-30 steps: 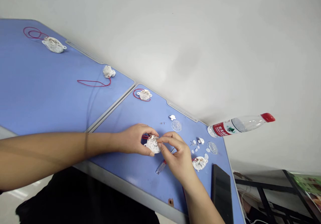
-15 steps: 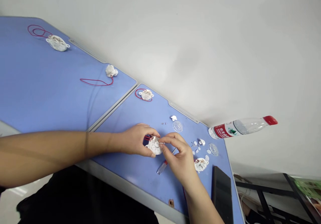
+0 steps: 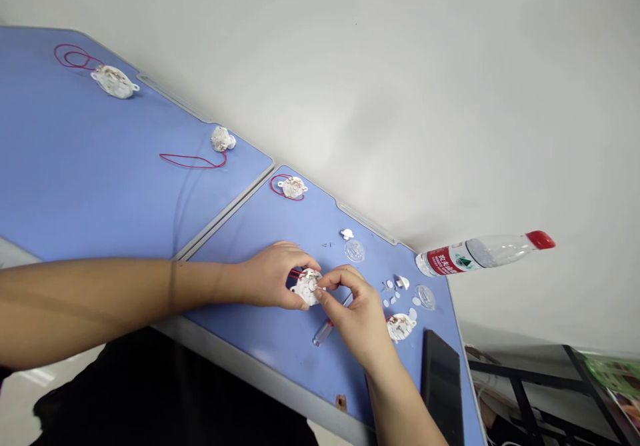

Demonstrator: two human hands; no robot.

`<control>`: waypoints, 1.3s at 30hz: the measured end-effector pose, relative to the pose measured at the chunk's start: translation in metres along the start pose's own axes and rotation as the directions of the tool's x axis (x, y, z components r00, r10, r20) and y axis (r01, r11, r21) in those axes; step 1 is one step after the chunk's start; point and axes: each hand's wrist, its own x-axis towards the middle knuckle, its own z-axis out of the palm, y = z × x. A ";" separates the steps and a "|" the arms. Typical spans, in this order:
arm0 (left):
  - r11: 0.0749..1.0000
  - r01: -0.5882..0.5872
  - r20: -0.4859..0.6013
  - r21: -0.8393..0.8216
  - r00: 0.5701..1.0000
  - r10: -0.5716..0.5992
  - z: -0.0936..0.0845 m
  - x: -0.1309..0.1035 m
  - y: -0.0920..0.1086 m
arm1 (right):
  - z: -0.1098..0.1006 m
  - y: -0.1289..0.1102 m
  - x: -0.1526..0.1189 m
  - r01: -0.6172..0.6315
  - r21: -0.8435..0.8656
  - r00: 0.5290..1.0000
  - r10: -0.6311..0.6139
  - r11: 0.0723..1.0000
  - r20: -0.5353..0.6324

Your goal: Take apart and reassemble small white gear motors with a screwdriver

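Presently, the left hand (image 3: 273, 276) clasps a white round casing (image 3: 304, 289) by its edge between thumb and fingers, with red wires (image 3: 295, 273) showing inside this grip, while the right hand (image 3: 357, 309) brings thumb and forefinger close together at the casing's face, though whether they pinch some small piece I cannot tell. Near the grip, toward the body, lies a clear-handled screwdriver (image 3: 324, 333), and well apart to its right stands a bottle (image 3: 503, 251), whose red label (image 3: 441, 261) bears white Chinese characters, seemingly 农夫山泉.
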 end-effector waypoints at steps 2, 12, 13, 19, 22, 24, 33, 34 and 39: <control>1.000 -0.015 -0.004 0.009 1.000 0.015 0.000 0.000 0.001 | 0.000 0.000 0.000 -0.047 0.024 0.999 0.047 0.999 0.013; 1.000 -0.025 -0.014 0.016 1.000 0.025 -0.001 -0.001 0.005 | 0.000 0.003 0.002 -0.192 0.187 0.980 0.178 0.964 0.089; 1.000 -0.025 -0.014 0.011 1.000 0.025 0.000 -0.001 0.005 | 0.001 0.003 0.003 -0.196 0.199 0.979 0.182 0.960 0.088; 1.000 -0.008 -0.010 -0.013 1.000 0.008 0.002 -0.001 0.005 | 0.002 0.004 0.003 -0.225 0.250 0.973 0.206 0.942 0.101; 1.000 -0.012 -0.004 -0.014 1.000 0.012 0.001 -0.001 0.005 | 0.002 0.003 0.002 -0.226 0.244 0.973 0.206 0.943 0.104; 1.000 -0.017 -0.002 -0.014 1.000 0.017 0.000 -0.001 0.005 | 0.002 0.003 0.002 -0.207 0.223 0.977 0.192 0.953 0.088; 1.000 0.008 0.016 -0.012 1.000 -0.008 -0.001 -0.001 0.006 | -0.005 0.003 0.000 -0.052 0.086 0.998 0.049 0.995 0.036; 1.000 0.011 0.021 -0.012 1.000 -0.010 -0.001 -0.001 0.006 | -0.006 0.003 0.001 -0.040 0.070 0.999 0.038 0.997 0.026; 0.999 0.043 0.055 -0.024 0.998 -0.041 -0.002 -0.001 0.006 | -0.007 0.006 0.003 -0.028 0.046 1.000 0.028 0.999 0.004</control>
